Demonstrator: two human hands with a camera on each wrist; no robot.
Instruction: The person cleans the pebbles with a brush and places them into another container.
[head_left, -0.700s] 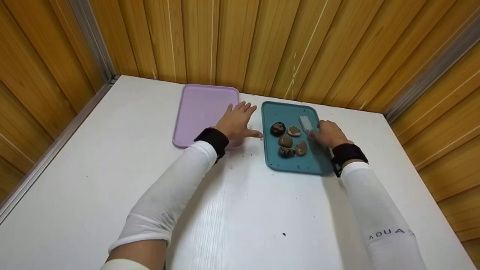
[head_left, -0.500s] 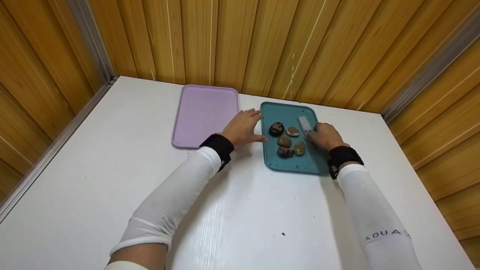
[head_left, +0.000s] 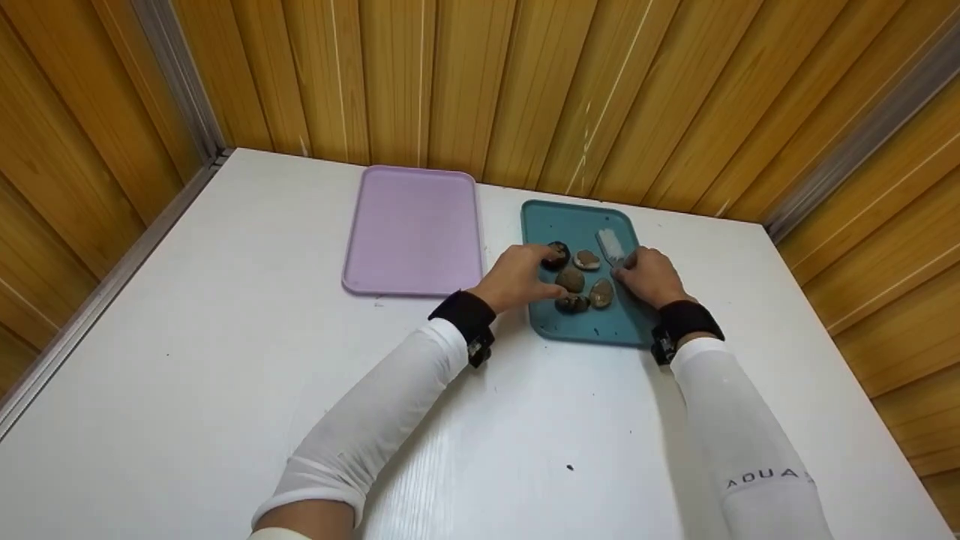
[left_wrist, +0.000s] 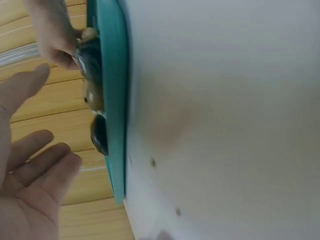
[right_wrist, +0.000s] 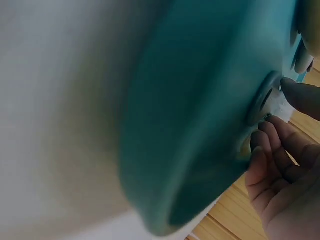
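Note:
A teal tray (head_left: 577,217) carries several brown and dark stones and a brush with white bristles (head_left: 610,243). My left hand (head_left: 541,261) reaches over the tray's left rim with its fingers relaxed, the tips at the dark stone (head_left: 559,256). In the left wrist view its open palm (left_wrist: 35,165) faces the tray edge (left_wrist: 117,100) and the dark stone (left_wrist: 99,136). My right hand (head_left: 630,265) grips the brush handle at the tray's right side. The right wrist view shows its curled fingers (right_wrist: 280,150) next to the blurred teal tray (right_wrist: 200,100).
A lilac tray (head_left: 412,225) lies left of the teal one on the white table (head_left: 262,360). Wooden panel walls (head_left: 525,90) close in the table at the back and both sides. Small dark specks dot the table near the trays.
My left hand has moved right from the lilac tray's edge to the dark stone over the teal tray. The right hand has stayed on the brush.

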